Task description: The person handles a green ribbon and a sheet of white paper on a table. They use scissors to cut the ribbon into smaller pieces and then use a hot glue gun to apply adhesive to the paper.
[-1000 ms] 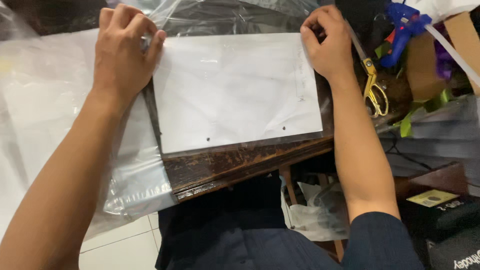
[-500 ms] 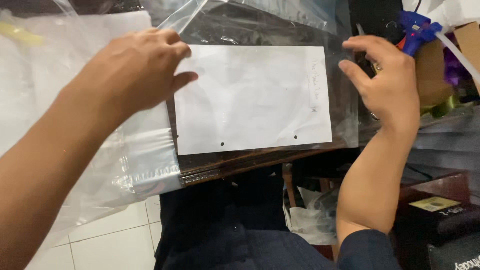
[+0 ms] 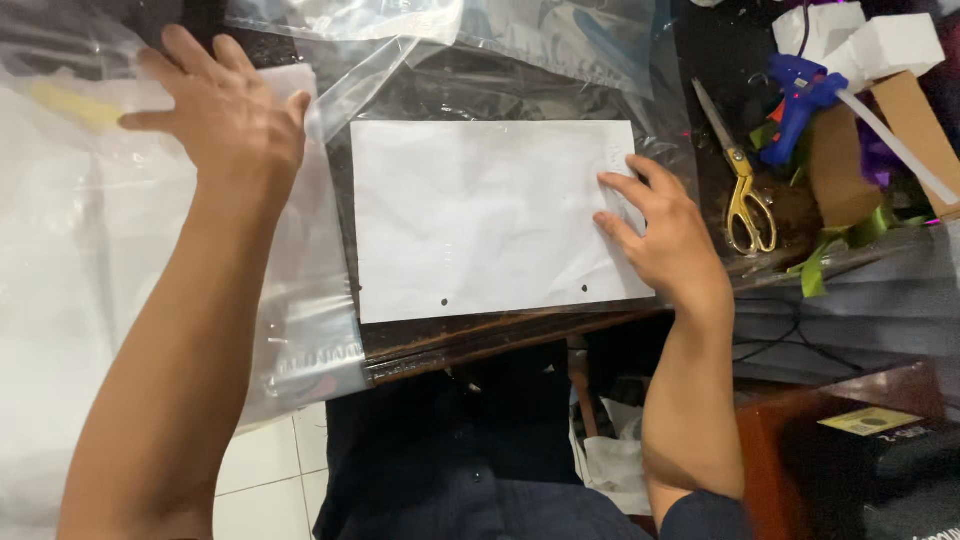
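Head view: white sheet [image 3: 480,215] lies flat (long axis left-right).

The centre of the white sheet [image 3: 480,215] is unobstructed between the left hand [image 3: 225,120] and right hand [image 3: 665,235]. Rightward passage is blocked by scissors [image 3: 742,185], a blue glue gun [image 3: 795,100] and foam blocks [image 3: 870,40]. Clear plastic bags [image 3: 300,300] cover the worktop [image 3: 470,335] leftward and beyond.

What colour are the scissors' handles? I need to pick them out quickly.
Gold-yellow handles on the scissors, seen clearly in the head view.
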